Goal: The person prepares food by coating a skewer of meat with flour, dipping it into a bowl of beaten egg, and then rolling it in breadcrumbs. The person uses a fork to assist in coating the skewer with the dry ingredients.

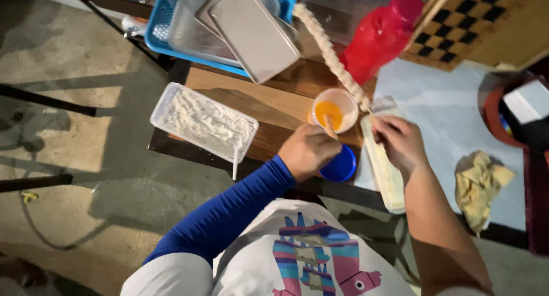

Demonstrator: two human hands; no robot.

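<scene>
Skewer: my long coated skewer [331, 53] slants up and away from my right hand, its far end over the metal trays, its near end above the rim of the cup.
Right hand: my right hand [400, 140] pinches the thin stick end of the skewer, fingers curled tight on it, bare forearm running back toward my body.
Left hand: my left hand [307, 150] is closed around a small stick or brush handle that dips toward the cup; wrist bent inward, blue sleeve [229, 210] to the wrist.
Cup: a small plastic cup [335, 110] of orange-yellow liquid sits on the table just ahead of my left knuckles.
Blue lid: a round blue lid or dish [342, 166] lies just beside my left hand, partly hidden by it.
Pale tray: a long pale tray [386, 173] lies under my right hand, near the table edge.
Crumb tub: a clear rectangular tub [203, 122] of white crumbs sits to the left, at the corner of the table.
Table: the wooden table [274, 104] carries a blue basket [163, 27] holding metal trays [251, 33], and a red bottle [380, 36] lying tilted.
Right side: a pale blue sheet [446, 110], a crumpled yellowish cloth [480, 187], a chequered board [457, 27].
Floor: bare concrete floor [74, 159], crossed by shadows.
</scene>
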